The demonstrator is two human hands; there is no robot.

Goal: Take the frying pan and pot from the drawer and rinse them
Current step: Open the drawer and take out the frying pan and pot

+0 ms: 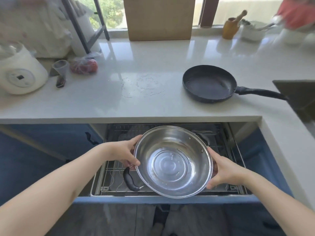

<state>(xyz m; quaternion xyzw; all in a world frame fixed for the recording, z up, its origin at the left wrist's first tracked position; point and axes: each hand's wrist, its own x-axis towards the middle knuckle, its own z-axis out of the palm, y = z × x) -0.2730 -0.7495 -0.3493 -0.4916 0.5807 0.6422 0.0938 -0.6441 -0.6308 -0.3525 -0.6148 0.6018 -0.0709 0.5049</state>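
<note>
A shiny steel pot [172, 160] with black side handles is held over the open drawer [109, 178], tilted so its wet inside faces me. My left hand [125, 153] grips its left rim above one black handle [130, 179]. My right hand [223, 169] grips the right rim. The black frying pan [208, 83] lies upright on the white counter at the right, its handle pointing right toward the sink [296, 96].
The drawer holds a wire rack and sticks out below the counter edge. A water puddle [144, 86] lies mid-counter. A white cooker [20, 72], a plastic cup [60, 66] and a bagged red item [84, 64] stand at left. A cardboard box [159, 17] leans at the back.
</note>
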